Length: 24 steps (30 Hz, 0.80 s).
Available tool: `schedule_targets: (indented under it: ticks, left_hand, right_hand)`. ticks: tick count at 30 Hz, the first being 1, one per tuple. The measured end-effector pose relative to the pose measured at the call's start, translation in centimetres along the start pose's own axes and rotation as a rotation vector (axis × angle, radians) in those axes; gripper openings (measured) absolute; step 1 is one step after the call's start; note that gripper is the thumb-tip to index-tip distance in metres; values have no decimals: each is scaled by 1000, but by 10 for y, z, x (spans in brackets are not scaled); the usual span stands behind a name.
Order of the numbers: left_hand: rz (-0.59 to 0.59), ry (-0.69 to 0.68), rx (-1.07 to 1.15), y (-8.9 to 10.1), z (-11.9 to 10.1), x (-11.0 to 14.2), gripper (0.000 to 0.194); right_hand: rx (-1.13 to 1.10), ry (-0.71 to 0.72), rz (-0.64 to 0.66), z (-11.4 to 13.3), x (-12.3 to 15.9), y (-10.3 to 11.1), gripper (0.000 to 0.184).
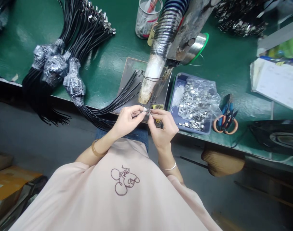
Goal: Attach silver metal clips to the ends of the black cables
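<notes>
My left hand (128,120) and my right hand (162,125) meet at the front edge of the green bench, fingers pinched together. Between the fingertips sits a small silver metal clip (148,112) at the end of a thin black cable (117,102). The left hand pinches the cable end; the right hand pinches the clip. Several loose black cables fan out from there across a dark work plate (129,69) toward the upper right. A ribbed hose with a plastic-wrapped nozzle (152,77) hangs just beyond my hands.
Bundles of black cables (71,45) wrapped in plastic lie at the left. A blue tray (176,84) holds a bag of metal clips (197,101). Orange-handled snips (226,117) lie to the right, a solder spool (199,43) and a clear cup (146,17) behind.
</notes>
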<state>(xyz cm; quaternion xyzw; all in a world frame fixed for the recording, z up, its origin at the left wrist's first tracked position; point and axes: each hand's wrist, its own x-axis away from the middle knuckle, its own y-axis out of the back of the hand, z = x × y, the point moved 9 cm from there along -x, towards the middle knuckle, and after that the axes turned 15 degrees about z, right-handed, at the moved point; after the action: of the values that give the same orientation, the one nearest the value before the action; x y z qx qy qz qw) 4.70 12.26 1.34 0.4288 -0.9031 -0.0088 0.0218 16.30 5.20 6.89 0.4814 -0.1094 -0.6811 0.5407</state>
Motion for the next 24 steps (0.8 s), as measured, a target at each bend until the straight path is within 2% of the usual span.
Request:
schedule_targets:
  ticks: [8, 19, 24]
  left_hand:
    - [6, -10, -8, 1, -5, 0, 19]
    - [20, 38, 79, 0, 9, 1, 22]
    - [-1, 21, 41, 1, 3, 0, 22]
  right_hand:
    - [34, -8, 11, 2, -1, 1, 13]
    - [56, 37, 47, 3, 1, -1, 16]
    - [83, 23, 42, 4, -1, 0, 14]
